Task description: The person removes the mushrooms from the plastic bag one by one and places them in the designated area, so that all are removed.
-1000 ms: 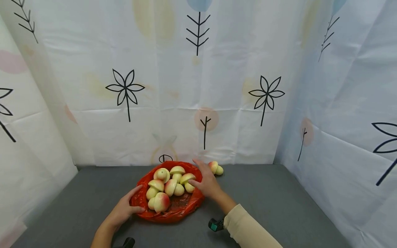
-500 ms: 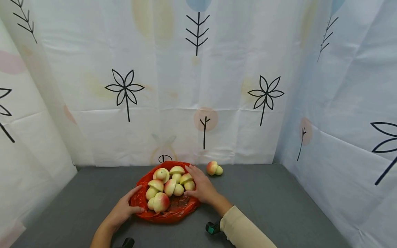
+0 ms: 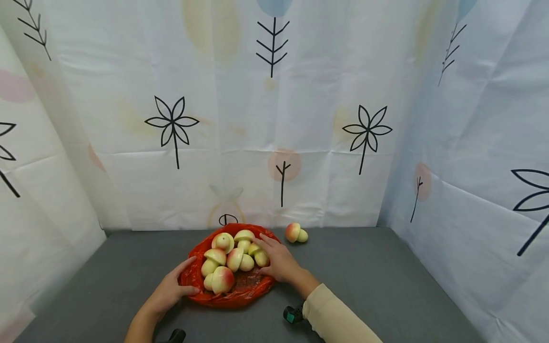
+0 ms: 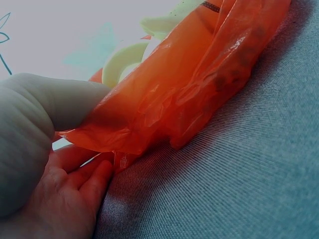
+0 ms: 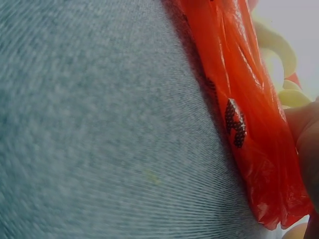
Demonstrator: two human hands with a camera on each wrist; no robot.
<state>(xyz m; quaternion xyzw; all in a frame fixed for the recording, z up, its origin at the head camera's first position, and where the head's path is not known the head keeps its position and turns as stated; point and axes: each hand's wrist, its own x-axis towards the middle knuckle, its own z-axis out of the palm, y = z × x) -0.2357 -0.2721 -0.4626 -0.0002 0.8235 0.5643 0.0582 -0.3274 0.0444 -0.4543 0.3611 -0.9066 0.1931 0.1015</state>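
Thumb and fingers of the left hand [image 3: 167,288] pinch the crinkled red plastic bag [image 3: 233,301] at eight o'clock; the right hand [image 3: 279,262], at three, half-hides one pale-yellow mushroom-shaped piece [image 3: 261,259] — its grip I cannot tell.

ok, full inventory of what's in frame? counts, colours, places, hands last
red plastic bag: 1, red, open on the table between the hands
mushroom shapes in the bag: 6 visible, pale yellow with pink-red patches
loose mushroom shape: 1, same colours, on the table beyond the bag's far right edge
table: 1, grey, under everything
printed cloth: count unclear, white with black plant drawings and pastel patches, behind and both sides
devices: 2, black, one near each wrist
sleeve: 1, beige, right arm
left hand: 1, pinching the bag's left edge
right hand: 1, over its right side
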